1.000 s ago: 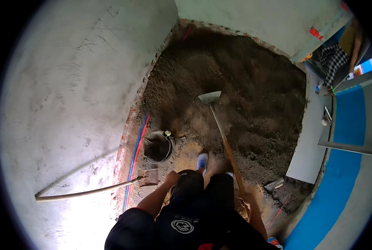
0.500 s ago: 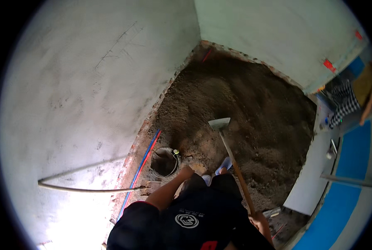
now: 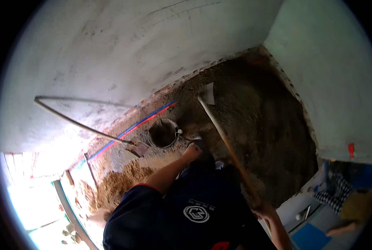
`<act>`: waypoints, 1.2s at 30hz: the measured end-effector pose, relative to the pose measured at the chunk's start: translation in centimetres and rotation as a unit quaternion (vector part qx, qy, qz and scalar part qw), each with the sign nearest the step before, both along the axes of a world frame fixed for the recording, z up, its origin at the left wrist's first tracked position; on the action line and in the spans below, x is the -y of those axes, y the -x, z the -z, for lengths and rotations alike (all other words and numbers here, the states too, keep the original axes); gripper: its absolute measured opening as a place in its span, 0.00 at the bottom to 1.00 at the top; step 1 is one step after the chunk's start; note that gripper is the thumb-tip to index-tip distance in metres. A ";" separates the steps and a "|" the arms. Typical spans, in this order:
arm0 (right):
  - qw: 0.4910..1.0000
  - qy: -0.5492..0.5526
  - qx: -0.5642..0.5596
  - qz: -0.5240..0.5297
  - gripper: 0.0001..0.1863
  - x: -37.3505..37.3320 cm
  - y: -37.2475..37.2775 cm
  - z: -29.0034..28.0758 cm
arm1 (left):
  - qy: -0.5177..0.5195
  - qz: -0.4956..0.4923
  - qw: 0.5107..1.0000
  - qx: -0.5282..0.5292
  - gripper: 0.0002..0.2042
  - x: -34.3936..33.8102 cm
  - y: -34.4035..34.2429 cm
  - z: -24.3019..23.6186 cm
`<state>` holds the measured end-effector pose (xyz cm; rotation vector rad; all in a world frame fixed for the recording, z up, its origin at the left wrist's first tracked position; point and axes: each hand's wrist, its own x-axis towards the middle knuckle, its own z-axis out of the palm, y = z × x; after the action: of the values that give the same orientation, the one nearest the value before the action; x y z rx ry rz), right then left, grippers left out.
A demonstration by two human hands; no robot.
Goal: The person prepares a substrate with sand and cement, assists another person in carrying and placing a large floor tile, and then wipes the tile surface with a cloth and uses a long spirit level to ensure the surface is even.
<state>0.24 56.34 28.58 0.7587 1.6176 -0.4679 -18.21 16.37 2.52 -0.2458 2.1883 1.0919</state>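
My right hand is wrapped round the wooden handle of a hoe near its lower end. The handle slants up and away to the left, and the pale flat blade is over dark soil. My left hand is closed by my leg, with no tool showing in it. Just beyond that hand is a round pit with a pale rim and a small light-coloured fitting at its edge.
Blue and red pipes run along the left wall. Another long-handled tool leans there, its flat blade near a sand heap. At the lower right is a person in checked trousers, near a blue panel.
My view has turned to the right, so the sand heap and bright opening now show at left. The hoe stays in my right hand; its blade sits farther off.
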 end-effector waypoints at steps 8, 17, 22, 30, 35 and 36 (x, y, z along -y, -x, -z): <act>0.967 0.037 -0.126 -0.220 0.22 -1.0 21.4 1.0 | -0.075 -0.203 0.971 0.098 0.20 2.4 6.5 -3.2; 0.939 0.030 -0.036 -0.340 0.20 6.8 38.5 -3.7 | -0.104 -0.439 0.874 0.181 0.31 -1.6 22.1 1.0; 0.880 0.099 -0.117 -0.450 0.20 11.2 46.4 -3.2 | -0.205 -0.582 0.773 0.145 0.25 1.0 25.8 6.3; 0.867 0.135 -0.099 -0.470 0.23 15.3 61.6 -0.4 | -0.056 -0.630 0.771 0.073 0.46 2.4 34.7 6.0; 0.884 0.040 -0.053 -0.462 0.21 11.7 75.7 -5.0 | -0.038 -0.589 0.790 0.165 0.52 -9.7 49.1 1.5; 0.868 0.017 -0.056 -0.493 0.21 11.0 78.9 -6.8 | -0.074 -0.611 0.767 0.181 0.52 -13.3 52.5 1.5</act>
<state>-78.63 45.38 35.34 -0.1904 1.8580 0.2129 -70.75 29.62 0.97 -1.8173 1.4105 1.6303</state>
